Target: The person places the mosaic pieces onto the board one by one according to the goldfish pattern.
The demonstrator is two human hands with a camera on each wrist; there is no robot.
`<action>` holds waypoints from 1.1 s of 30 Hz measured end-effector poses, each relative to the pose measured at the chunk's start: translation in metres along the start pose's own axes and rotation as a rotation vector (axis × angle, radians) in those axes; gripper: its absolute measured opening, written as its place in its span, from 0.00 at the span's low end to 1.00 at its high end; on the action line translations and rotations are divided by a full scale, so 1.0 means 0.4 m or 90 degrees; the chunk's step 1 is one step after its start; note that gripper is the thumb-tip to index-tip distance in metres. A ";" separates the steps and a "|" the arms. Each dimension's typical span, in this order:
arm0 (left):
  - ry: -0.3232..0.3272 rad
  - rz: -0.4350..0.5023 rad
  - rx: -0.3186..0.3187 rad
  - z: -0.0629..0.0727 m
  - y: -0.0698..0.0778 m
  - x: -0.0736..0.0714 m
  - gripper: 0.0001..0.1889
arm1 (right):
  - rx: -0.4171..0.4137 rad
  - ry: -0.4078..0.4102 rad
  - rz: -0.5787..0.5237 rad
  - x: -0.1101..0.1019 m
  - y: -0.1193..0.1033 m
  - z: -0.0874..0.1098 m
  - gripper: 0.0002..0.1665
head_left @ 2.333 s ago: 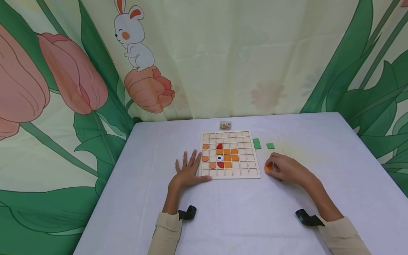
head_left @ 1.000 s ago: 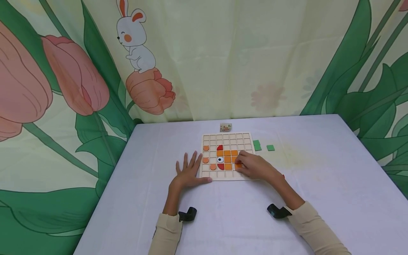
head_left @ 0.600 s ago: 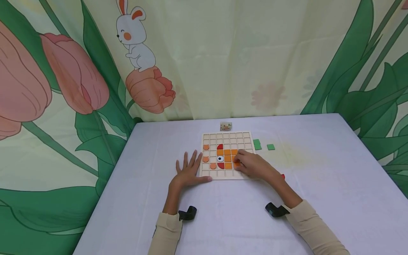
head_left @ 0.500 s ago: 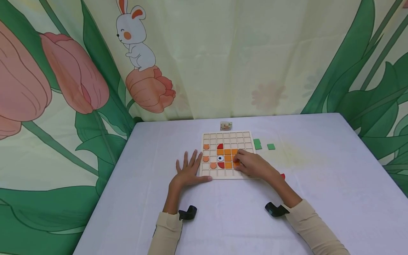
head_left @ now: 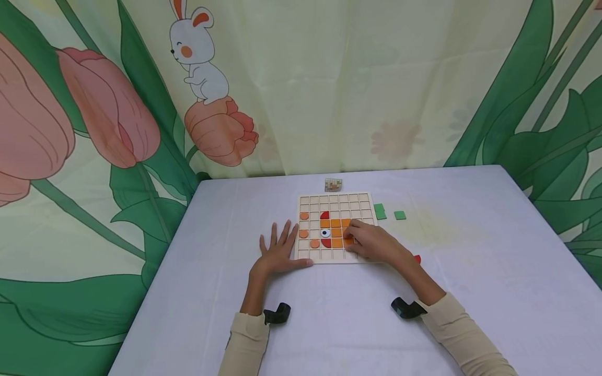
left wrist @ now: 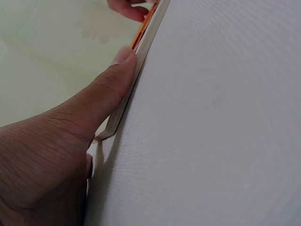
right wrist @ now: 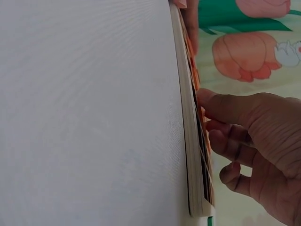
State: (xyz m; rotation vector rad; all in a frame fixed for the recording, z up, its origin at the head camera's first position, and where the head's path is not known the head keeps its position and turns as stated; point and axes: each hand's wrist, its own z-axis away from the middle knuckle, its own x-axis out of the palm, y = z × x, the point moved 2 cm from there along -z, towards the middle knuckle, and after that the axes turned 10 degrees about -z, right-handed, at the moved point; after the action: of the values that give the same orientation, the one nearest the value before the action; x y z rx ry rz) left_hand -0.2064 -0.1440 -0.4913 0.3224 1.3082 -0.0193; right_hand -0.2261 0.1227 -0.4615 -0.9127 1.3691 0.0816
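A pale wooden grid board lies on the table, with several orange square tiles, orange discs, red quarter-round pieces and an eye tile in its cells. My left hand has its fingers spread at the board's left side, the thumb along the front left corner. Over the right half of the board, my right hand pinches an orange square tile at the right of the bottom orange row. Its fingers hide part of that tile and the cells around it.
Two green pieces, a larger one and a smaller one, lie right of the board. A small patterned card or packet is behind it. A red piece shows partly beside the right wrist.
My right hand has carried the orange tile left from the table onto the board, then stayed nearly still there. A red piece has come into view by its wrist. The left hand has stayed put.
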 end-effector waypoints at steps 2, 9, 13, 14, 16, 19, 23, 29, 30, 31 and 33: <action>-0.002 -0.001 0.000 0.000 0.000 0.000 0.58 | 0.004 0.005 -0.011 -0.005 0.002 0.001 0.17; 0.000 0.002 0.001 0.000 0.001 -0.003 0.58 | 0.091 0.024 -0.051 -0.035 0.023 0.003 0.16; -0.005 0.004 0.003 0.002 0.000 -0.001 0.58 | 0.126 0.042 -0.044 -0.054 0.048 0.010 0.17; -0.006 0.004 0.003 0.002 0.000 0.000 0.58 | 0.129 0.047 -0.040 -0.060 0.054 0.012 0.17; -0.005 0.005 0.002 0.001 -0.001 0.000 0.58 | 0.140 0.057 -0.034 -0.073 0.069 0.017 0.18; -0.003 0.001 -0.001 -0.001 -0.002 0.000 0.58 | 0.166 0.066 -0.027 -0.091 0.095 0.020 0.21; -0.005 -0.006 -0.006 -0.004 -0.003 -0.001 0.59 | 0.212 0.067 -0.026 -0.106 0.130 0.023 0.24; -0.012 -0.001 -0.004 -0.001 -0.003 -0.002 0.59 | 0.254 0.057 -0.026 -0.100 0.177 0.021 0.26; -0.013 -0.002 -0.003 0.000 -0.003 -0.002 0.58 | 0.256 0.057 -0.027 -0.099 0.182 0.021 0.26; -0.014 -0.003 -0.003 0.000 -0.003 -0.002 0.58 | 0.257 0.058 -0.028 -0.098 0.186 0.021 0.26; -0.011 -0.004 -0.001 0.000 -0.003 -0.001 0.58 | 0.256 0.062 -0.031 -0.097 0.191 0.020 0.26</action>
State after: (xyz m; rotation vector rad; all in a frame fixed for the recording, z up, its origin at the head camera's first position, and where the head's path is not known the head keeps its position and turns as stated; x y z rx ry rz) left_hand -0.2066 -0.1451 -0.4911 0.3160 1.2912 -0.0255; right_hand -0.2713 0.1957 -0.4678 -0.6154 1.3867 -0.2701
